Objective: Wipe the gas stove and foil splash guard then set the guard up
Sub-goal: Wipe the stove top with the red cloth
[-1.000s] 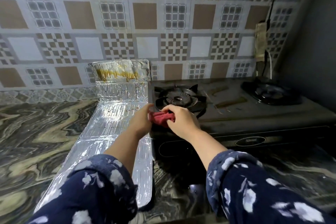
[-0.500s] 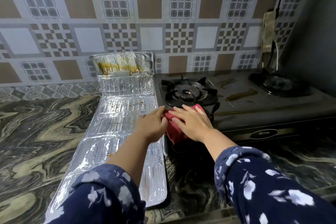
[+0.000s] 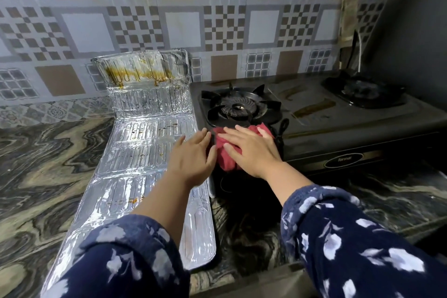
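Now red cloth (image 3: 226, 152) under flat right hand (image 3: 251, 150); left hand (image 3: 193, 157) beside.

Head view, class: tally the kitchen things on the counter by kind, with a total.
Gas stove: 1
Burners: 2
Foil splash guard: 1
Red cloth: 1
Total: 5

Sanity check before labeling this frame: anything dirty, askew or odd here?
Yes. The foil splash guard lies flat on the counter left of the gas stove instead of standing, its far panel propped on the wall with yellow-brown grease drips. Brown streaks mark the stove top between the burners. The right hand presses a red cloth at the stove's front-left edge.
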`<act>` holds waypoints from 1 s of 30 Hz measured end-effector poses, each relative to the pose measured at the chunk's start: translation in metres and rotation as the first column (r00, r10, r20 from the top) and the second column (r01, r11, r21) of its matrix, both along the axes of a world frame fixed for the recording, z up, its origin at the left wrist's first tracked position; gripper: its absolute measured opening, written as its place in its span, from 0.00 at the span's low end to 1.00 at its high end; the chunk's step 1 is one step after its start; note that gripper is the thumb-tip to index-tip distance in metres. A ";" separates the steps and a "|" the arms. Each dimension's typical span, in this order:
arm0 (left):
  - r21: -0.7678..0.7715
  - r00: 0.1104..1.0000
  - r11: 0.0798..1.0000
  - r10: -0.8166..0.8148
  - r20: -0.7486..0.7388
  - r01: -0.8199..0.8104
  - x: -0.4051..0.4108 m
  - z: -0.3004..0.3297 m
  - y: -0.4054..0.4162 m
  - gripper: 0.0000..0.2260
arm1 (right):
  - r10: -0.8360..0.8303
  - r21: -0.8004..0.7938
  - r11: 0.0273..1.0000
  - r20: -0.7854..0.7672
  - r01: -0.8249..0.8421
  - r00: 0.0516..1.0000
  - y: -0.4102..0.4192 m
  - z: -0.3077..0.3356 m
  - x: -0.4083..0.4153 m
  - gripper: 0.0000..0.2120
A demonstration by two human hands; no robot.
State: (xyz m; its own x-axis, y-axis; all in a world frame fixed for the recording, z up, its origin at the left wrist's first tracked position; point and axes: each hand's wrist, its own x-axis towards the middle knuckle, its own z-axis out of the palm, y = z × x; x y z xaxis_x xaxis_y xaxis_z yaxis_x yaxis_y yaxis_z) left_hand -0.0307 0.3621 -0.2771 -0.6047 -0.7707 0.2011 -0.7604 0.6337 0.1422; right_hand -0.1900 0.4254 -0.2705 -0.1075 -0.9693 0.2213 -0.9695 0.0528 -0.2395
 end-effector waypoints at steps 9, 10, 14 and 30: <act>0.052 0.997 0.996 0.064 0.034 -0.066 -0.011 0.006 0.005 0.25 | -0.261 0.087 0.961 -0.047 0.264 0.964 0.021 -0.003 -0.035 0.21; 0.040 0.997 0.996 0.073 0.025 -0.074 -0.013 0.008 0.005 0.24 | -0.231 0.085 0.969 -0.045 0.234 0.972 0.019 -0.003 -0.024 0.21; -0.031 0.999 0.998 0.050 -0.007 -0.050 -0.029 0.015 0.011 0.19 | -0.125 0.068 0.990 -0.036 0.127 0.992 0.021 -0.001 -0.015 0.22; -0.021 0.997 0.998 -0.052 -0.057 0.051 -0.157 0.020 0.047 0.16 | -0.279 0.215 0.934 -0.058 0.285 0.959 0.055 0.006 -0.193 0.25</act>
State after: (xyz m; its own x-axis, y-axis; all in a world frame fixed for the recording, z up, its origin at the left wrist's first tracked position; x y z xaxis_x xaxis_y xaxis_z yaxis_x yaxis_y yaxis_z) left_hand -0.1881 0.4086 -0.2570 -0.6301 -0.7346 0.2516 -0.7178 0.6747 0.1720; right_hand -0.3827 0.4799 -0.2647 -0.3803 -0.9248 0.0132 -0.9129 0.3730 -0.1659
